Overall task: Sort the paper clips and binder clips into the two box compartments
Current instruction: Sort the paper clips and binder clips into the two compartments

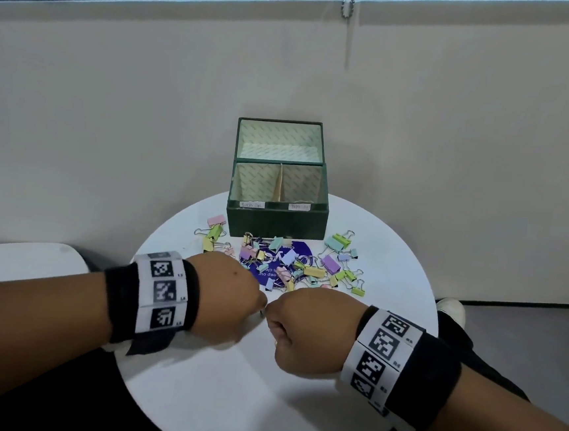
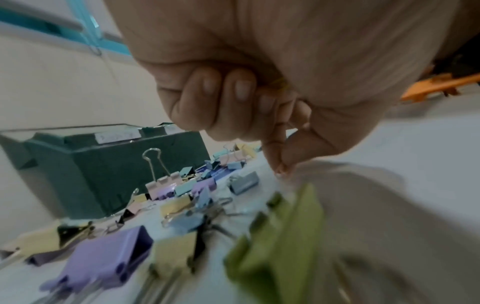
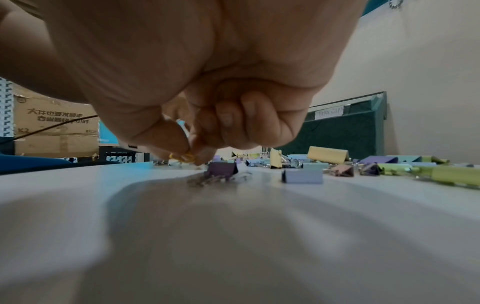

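Observation:
A heap of pastel binder clips (image 1: 289, 260) lies on the round white table (image 1: 225, 399), in front of a dark green box (image 1: 276, 219). The box's lid stands open. A divider (image 1: 278, 184) splits it into two labelled compartments, and what I see of both holds nothing. My left hand (image 1: 259, 303) and right hand (image 1: 273, 314) meet as fists just in front of the heap. The right thumb and forefinger pinch a yellow paper clip (image 3: 185, 157) just above the table. The left hand (image 2: 281, 167) is curled with a thin yellow paper clip (image 2: 279, 84) tucked against the palm.
A purple printed sticker (image 1: 271, 272) lies under the heap. The box stands at the table's far edge against a pale wall. A second white surface (image 1: 14, 260) lies to the left, a white shoe (image 1: 450, 309) to the right. Bare tabletop stretches toward me.

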